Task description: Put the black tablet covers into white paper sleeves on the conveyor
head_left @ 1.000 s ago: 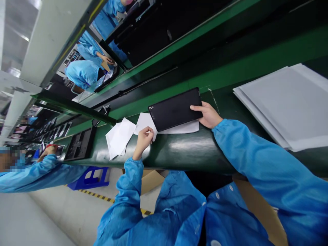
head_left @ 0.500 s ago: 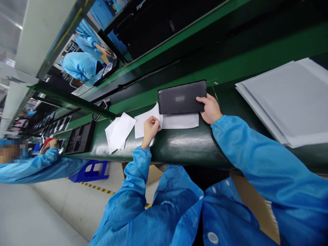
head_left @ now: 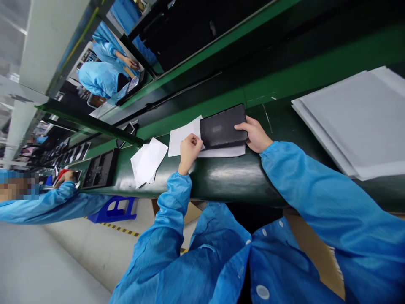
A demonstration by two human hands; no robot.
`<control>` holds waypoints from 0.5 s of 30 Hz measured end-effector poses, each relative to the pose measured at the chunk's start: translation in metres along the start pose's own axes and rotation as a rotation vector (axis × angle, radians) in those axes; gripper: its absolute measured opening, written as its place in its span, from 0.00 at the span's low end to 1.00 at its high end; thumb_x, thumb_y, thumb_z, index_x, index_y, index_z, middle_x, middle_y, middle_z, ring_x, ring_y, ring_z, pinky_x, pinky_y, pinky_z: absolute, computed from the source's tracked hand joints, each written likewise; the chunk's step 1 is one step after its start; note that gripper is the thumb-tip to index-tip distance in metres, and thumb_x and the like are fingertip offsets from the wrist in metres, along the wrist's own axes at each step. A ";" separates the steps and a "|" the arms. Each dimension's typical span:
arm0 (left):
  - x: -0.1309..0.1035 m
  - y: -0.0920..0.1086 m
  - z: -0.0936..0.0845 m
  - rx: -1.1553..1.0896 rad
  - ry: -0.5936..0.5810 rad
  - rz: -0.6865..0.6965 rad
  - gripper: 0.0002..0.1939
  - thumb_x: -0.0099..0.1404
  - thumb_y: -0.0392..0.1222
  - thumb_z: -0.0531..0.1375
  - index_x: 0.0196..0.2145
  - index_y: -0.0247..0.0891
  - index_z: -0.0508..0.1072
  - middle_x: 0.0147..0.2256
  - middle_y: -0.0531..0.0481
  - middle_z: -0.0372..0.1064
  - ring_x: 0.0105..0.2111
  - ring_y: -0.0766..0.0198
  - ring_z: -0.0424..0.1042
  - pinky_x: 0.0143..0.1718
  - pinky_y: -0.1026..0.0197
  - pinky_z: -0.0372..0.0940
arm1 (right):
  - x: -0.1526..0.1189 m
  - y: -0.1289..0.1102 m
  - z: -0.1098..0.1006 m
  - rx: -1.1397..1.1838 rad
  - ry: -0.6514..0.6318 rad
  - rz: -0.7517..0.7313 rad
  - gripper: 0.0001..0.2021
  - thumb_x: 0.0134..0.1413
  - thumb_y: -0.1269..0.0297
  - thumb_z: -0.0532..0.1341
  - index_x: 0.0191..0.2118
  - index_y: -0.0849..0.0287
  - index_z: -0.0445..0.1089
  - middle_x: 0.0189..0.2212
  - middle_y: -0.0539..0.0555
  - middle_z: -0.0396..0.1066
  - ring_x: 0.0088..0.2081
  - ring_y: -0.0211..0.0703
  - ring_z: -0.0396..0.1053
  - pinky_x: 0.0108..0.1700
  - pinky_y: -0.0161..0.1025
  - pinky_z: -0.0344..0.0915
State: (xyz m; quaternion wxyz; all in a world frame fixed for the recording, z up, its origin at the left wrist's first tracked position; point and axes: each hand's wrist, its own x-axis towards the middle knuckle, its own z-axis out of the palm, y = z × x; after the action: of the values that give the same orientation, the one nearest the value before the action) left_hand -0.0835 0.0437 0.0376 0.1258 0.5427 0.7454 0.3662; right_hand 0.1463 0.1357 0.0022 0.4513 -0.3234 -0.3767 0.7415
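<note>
My right hand [head_left: 257,134] grips the right end of a dark tablet [head_left: 226,126], thumb on its flat back and fingers beneath. The tablet is slightly tilted above a white sheet or sleeve [head_left: 182,135], its left end against the raised white edge. My left hand [head_left: 190,148] is closed in a pinch at that edge, by the tablet's lower left corner. Part of the white material shows below the tablet. I cannot tell whether it is one sleeve or separate sheets. Further left lie several loose white sheets [head_left: 148,160].
A stack of large pale sheets [head_left: 354,122] lies on the green bench [head_left: 228,175] at right. To the left are a black compartmented tray [head_left: 100,169] and a co-worker's sleeve [head_left: 63,202]. A green post [head_left: 91,126] slants across. A blue stool [head_left: 117,210] stands below.
The tablet has moved slightly left and down, its left end now closer against the white edge. My left hand has moved a little up and right, still pinching.
</note>
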 end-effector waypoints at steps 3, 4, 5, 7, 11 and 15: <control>0.000 0.010 0.004 -0.030 -0.086 0.036 0.09 0.59 0.31 0.62 0.25 0.41 0.68 0.19 0.59 0.63 0.22 0.67 0.63 0.31 0.63 0.57 | -0.001 -0.001 0.002 0.006 -0.011 -0.004 0.21 0.36 0.62 0.72 0.42 0.51 0.74 0.42 0.51 0.80 0.56 0.60 0.74 0.61 0.55 0.71; -0.001 0.014 0.006 -0.051 -0.118 0.051 0.08 0.59 0.32 0.62 0.25 0.41 0.69 0.19 0.59 0.64 0.22 0.67 0.63 0.30 0.63 0.58 | -0.001 0.000 0.002 0.002 -0.025 -0.005 0.22 0.36 0.62 0.73 0.43 0.51 0.74 0.42 0.51 0.80 0.56 0.60 0.74 0.61 0.55 0.71; -0.002 0.018 0.008 -0.076 -0.151 0.067 0.08 0.59 0.32 0.62 0.25 0.40 0.69 0.19 0.58 0.64 0.22 0.68 0.63 0.30 0.63 0.58 | -0.001 0.001 0.003 -0.006 -0.043 -0.007 0.23 0.36 0.62 0.74 0.43 0.51 0.74 0.42 0.51 0.80 0.56 0.59 0.74 0.61 0.54 0.72; -0.004 0.029 0.014 -0.134 -0.216 0.099 0.06 0.60 0.34 0.62 0.26 0.40 0.70 0.20 0.58 0.65 0.22 0.68 0.63 0.29 0.64 0.58 | -0.001 0.004 0.003 -0.034 -0.087 -0.014 0.26 0.35 0.61 0.78 0.45 0.51 0.74 0.43 0.51 0.80 0.55 0.58 0.75 0.61 0.54 0.72; -0.008 0.050 0.028 -0.193 -0.307 0.172 0.06 0.62 0.36 0.63 0.27 0.39 0.70 0.21 0.58 0.65 0.22 0.70 0.62 0.29 0.65 0.56 | -0.002 0.011 0.003 -0.139 -0.169 -0.011 0.32 0.34 0.49 0.83 0.46 0.52 0.75 0.41 0.51 0.80 0.52 0.56 0.76 0.60 0.53 0.74; -0.006 0.063 0.045 -0.213 -0.339 0.209 0.08 0.63 0.35 0.63 0.27 0.39 0.69 0.21 0.58 0.65 0.23 0.70 0.62 0.30 0.65 0.57 | -0.001 0.013 0.000 -0.190 -0.159 -0.008 0.34 0.44 0.26 0.75 0.42 0.52 0.76 0.39 0.53 0.80 0.54 0.57 0.75 0.61 0.52 0.74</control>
State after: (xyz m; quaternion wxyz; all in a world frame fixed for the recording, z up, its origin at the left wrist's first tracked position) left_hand -0.0103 0.0656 0.0478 0.2675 0.6542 0.6105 0.3574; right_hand 0.1408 0.1304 -0.0088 0.3901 -0.3035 -0.4813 0.7239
